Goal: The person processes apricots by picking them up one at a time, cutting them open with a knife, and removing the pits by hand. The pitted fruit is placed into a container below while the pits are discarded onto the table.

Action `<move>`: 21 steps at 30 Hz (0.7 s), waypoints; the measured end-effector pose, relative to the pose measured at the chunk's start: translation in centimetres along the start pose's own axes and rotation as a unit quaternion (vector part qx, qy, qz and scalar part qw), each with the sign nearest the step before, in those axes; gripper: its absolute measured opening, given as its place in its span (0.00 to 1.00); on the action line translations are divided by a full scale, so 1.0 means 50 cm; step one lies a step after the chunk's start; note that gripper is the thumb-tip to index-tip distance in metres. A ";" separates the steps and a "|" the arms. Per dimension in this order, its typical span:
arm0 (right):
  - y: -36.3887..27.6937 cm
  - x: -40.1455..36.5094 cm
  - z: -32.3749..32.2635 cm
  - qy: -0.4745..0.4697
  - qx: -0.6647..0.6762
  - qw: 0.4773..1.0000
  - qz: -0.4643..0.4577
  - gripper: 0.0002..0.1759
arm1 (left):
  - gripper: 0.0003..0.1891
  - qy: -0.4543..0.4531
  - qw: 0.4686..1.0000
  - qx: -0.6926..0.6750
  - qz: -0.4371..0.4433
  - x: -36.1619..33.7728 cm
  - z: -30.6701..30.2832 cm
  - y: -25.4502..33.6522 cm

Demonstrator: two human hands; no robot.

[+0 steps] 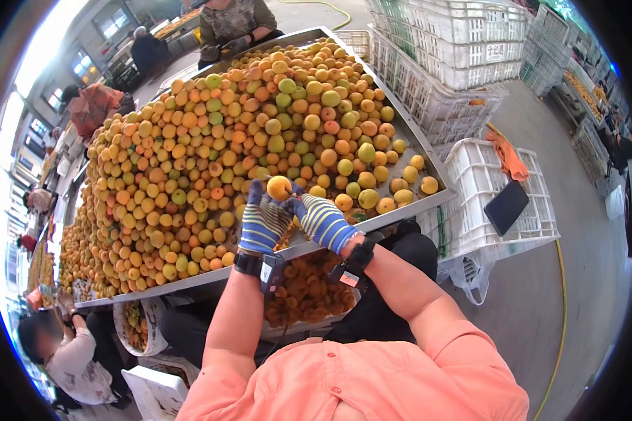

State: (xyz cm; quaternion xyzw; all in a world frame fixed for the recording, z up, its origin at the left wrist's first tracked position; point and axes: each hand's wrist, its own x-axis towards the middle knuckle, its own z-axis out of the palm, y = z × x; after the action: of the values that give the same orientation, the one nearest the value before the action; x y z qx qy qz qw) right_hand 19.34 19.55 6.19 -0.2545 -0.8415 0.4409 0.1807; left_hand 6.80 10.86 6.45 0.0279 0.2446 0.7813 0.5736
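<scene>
My left hand (pixel 265 219), in a blue, white and yellow striped glove, is closed around a yellow-orange apricot (pixel 279 187) above the near edge of the metal-rimmed table (pixel 433 198). Close against it, my right hand (pixel 321 219), gloved alike, has its fingers drawn together beside the fruit. Something small and dark shows between the right fingers and the apricot, too small to name. A large heap of apricots (pixel 211 168), orange, yellow and some green, covers the table beyond both hands. Below the rim, under my wrists, a container holds orange fruit pieces (pixel 305 288).
White plastic crates (pixel 449 52) are stacked at the right. On a nearer crate (pixel 470 203) lie a dark phone (pixel 506 208) and an orange glove (pixel 507 156). A white bucket (pixel 151 330) stands at the left. Other people sit around the tables; a yellow hose (pixel 563 309) crosses the floor.
</scene>
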 end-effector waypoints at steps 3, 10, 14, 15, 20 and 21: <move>0.009 0.003 0.006 0.037 -0.038 0.998 -0.021 0.22 | 0.29 -0.014 1.000 0.015 0.001 0.008 -0.014 -0.023; 0.003 0.003 -0.016 -0.003 -0.084 0.997 0.001 0.23 | 0.24 0.042 0.875 0.455 0.161 0.002 0.003 0.009; 0.011 0.007 0.002 0.014 -0.073 0.997 -0.033 0.23 | 0.27 -0.017 0.988 0.110 0.107 0.011 -0.025 -0.007; 0.012 0.007 0.008 0.018 -0.074 0.997 -0.034 0.23 | 0.27 -0.019 0.999 -0.021 0.038 0.001 -0.004 -0.010; 0.009 0.000 0.012 0.010 -0.070 0.997 -0.007 0.25 | 0.23 -0.004 0.998 0.058 0.035 0.006 -0.015 -0.005; 0.012 0.002 0.012 0.002 -0.071 0.997 -0.007 0.25 | 0.22 -0.005 0.990 0.119 0.069 0.011 -0.024 0.000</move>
State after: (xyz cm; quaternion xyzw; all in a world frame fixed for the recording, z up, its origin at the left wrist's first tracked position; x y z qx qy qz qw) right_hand 19.10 19.51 5.37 -0.2619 -0.8721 0.3783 0.1663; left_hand 6.22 10.95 5.27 0.1164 0.3309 0.7841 0.5120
